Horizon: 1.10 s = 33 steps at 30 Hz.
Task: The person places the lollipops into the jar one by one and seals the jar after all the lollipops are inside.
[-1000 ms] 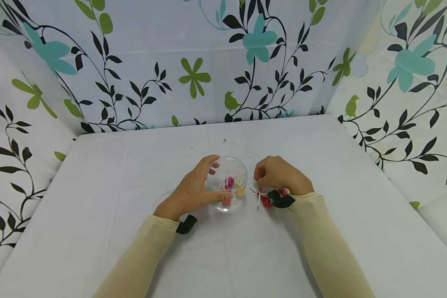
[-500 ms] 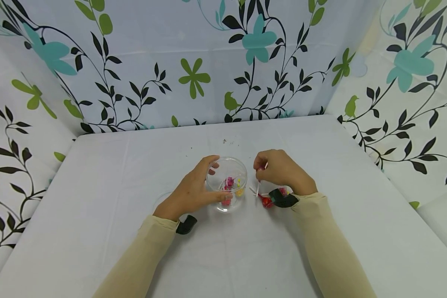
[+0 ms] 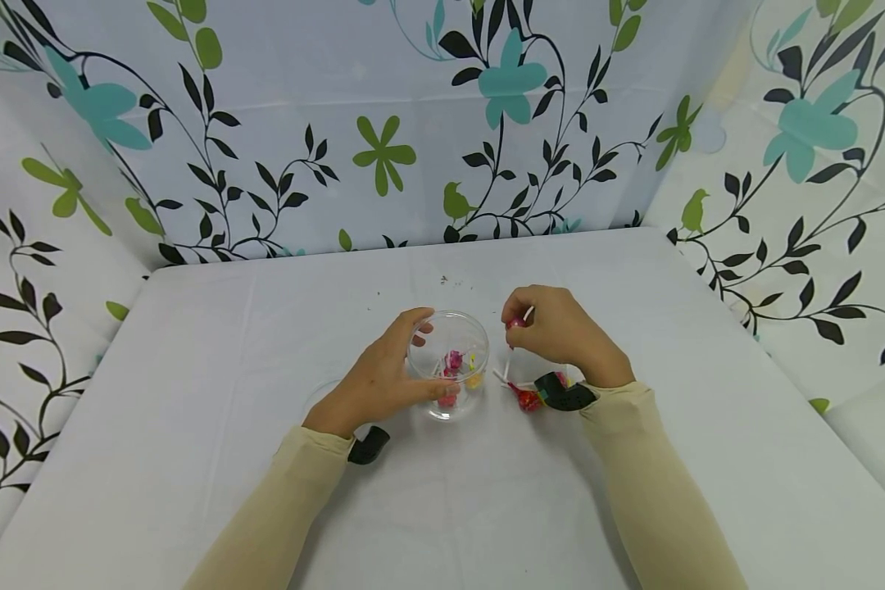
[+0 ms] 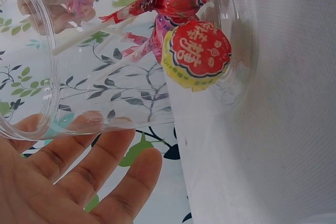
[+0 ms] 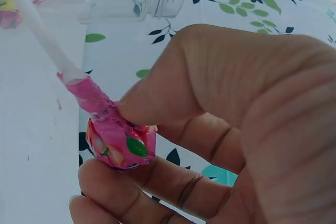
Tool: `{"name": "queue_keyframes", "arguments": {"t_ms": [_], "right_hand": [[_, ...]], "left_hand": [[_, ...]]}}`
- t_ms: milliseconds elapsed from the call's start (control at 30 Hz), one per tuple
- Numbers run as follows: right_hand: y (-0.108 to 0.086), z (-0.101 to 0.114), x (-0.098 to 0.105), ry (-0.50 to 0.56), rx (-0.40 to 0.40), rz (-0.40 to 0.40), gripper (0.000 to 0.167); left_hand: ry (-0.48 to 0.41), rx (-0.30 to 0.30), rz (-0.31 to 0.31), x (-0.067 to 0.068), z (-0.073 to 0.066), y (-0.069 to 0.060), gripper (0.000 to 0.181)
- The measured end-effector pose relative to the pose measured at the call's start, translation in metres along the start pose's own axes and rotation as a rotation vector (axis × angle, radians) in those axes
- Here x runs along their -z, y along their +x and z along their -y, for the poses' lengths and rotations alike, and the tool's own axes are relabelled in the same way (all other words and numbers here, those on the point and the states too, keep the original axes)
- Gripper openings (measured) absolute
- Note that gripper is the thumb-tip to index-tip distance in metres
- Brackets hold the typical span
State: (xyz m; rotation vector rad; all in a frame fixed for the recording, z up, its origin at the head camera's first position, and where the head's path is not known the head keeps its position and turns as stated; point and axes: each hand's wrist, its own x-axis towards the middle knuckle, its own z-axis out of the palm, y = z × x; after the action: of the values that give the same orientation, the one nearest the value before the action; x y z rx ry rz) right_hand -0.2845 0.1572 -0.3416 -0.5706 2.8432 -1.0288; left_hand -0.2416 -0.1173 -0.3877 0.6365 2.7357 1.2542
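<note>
**Part done: some in, one held, some left**

Reading the worktop (image 3: 155, 459) from its left edge, I first get a clear round thing (image 3: 319, 397), perhaps a lid, mostly hidden behind the person's left hand (image 3: 379, 370). That hand has the jar (image 3: 463, 336) in a wide hold, thumb on the near side and fingers on the far. The jar stands upright about midway between the worktop's left and right edges, well in from the far edge, its mouth uncovered.

Inside I count at least three lollipops (image 4: 197, 55), heads down at the base and sticks toward the mouth; I can't settle the full number.

Right of the jar and apart from it, the right hand (image 3: 560, 328) has a narrow pinch on a pink lollipop (image 5: 123, 142), thumb on the wrapper's neck, above the worktop.

Just nearer me lie a red lollipop (image 3: 528, 399) and, toward the worktop's right edge, another one (image 3: 562, 378) largely covered by the wristband (image 3: 571, 396). Whether more are hidden there, I can't tell.

I'd judge the work around half done: the pink one and at least two more are outside the jar.
</note>
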Motion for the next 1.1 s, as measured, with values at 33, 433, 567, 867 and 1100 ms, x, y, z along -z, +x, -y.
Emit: {"name": "queue_keyframes", "arguments": {"t_ms": [33, 433, 567, 867, 1100], "right_hand": [[0.000, 0.000, 0.000, 0.003, 0.004, -0.006, 0.009], [-0.003, 0.005, 0.004, 0.054, 0.052, -0.066, 0.012], [-0.005, 0.007, 0.005, 0.073, 0.056, -0.080, 0.012], [-0.007, 0.010, 0.007, 0.123, 0.063, -0.090, 0.014], [-0.008, 0.012, 0.008, 0.155, 0.093, -0.112, 0.013]], "left_hand": [[-0.001, -0.001, -0.001, 0.000, 0.000, 0.000, 0.104], [0.000, -0.020, -0.002, -0.001, 0.002, 0.001, 0.102], [0.002, -0.017, -0.001, -0.001, 0.002, 0.001, 0.102], [0.002, -0.018, 0.004, 0.000, 0.002, 0.000, 0.105], [-0.004, -0.014, 0.005, -0.001, 0.003, 0.001, 0.105]]}}
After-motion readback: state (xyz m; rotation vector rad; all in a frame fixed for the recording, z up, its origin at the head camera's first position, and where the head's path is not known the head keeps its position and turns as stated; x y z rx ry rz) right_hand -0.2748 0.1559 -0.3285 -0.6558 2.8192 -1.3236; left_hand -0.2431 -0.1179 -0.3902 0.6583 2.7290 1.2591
